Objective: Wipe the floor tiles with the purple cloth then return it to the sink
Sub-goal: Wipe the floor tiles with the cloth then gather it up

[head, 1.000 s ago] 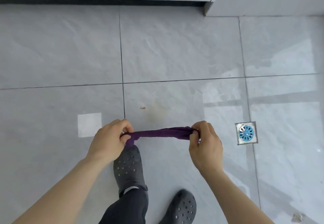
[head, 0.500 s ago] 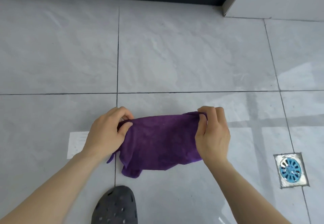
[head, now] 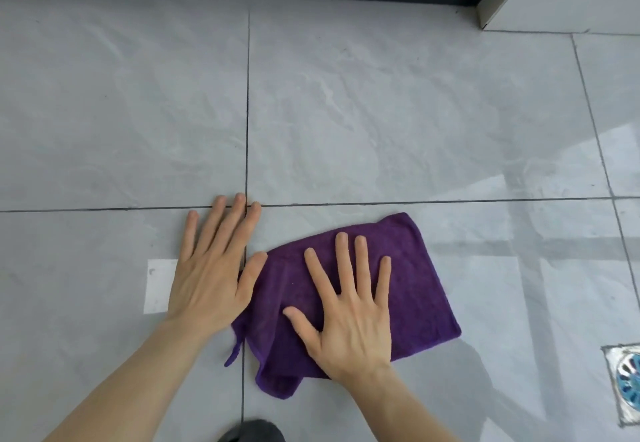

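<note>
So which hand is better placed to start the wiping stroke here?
Right. The right hand lies flat, fingers spread, on the purple cloth; the left hand rests mostly on bare floor tiles beside it.

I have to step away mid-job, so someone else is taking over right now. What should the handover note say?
Right hand: open, palm flat, pressing on the purple cloth.
Left hand: open, flat on the floor tiles beside the cloth; its thumb reaches the cloth's left edge.
Cloth: spread on the tile, left of the floor drain, one corner folded under near the wrist.
Done: cloth laid down, ready to wipe.
Left: wipe the tiles, then return the cloth to the sink, which is out of view.
</note>
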{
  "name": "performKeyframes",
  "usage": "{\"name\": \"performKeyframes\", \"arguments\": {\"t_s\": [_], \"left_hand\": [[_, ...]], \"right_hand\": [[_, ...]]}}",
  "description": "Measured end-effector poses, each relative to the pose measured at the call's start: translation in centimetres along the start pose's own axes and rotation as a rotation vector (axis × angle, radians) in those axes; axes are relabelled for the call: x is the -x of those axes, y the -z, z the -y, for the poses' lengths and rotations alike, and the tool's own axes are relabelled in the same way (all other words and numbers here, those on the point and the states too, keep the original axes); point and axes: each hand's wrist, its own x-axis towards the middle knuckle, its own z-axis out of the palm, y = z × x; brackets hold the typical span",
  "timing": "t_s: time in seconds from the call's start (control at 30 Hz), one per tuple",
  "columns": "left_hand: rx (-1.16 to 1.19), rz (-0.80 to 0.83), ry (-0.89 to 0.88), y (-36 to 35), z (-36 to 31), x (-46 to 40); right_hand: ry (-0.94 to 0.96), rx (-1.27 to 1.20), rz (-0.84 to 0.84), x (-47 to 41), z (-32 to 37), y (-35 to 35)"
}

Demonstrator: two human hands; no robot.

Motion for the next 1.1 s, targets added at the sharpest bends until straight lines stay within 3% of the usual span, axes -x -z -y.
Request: {"name": "performKeyframes", "arguments": {"t_s": [0.3, 0.57, 0.73, 0.9, 1.0, 1.1], "left_hand": [[0.002, -0.036, -0.005, -1.1, 1.0, -0.6], [-0.007, -0.077, 0.025, -1.3, 0.8, -0.9], [-0.007, -0.084, 0.024, -1.4, 0.9, -0.8], [-0.003, -0.09, 0.018, -1.3, 0.9, -0.8], [-0.02, -0.082, 0.021, -1.2, 0.8, -0.7], [-0.032, -0.082, 0.027, -1.2, 0.7, -0.7]], "right_hand": [[0.057, 0.031, -0.068, -6.4, -1.8, 0.5], [-0.009, 0.048, -0.144, -14.3, -3.1, 1.9], [-0.095, -0.182, -0.242, -14.9, -2.7, 2.9], [-0.296, -0.434, -0.366, -14.2, -2.9, 6.7], [-0.434, -0.611, -0.282, -12.0, -3.4, 9.7], [-0.523, -0.806, -0.003, -8.8, -3.6, 12.3]]}}
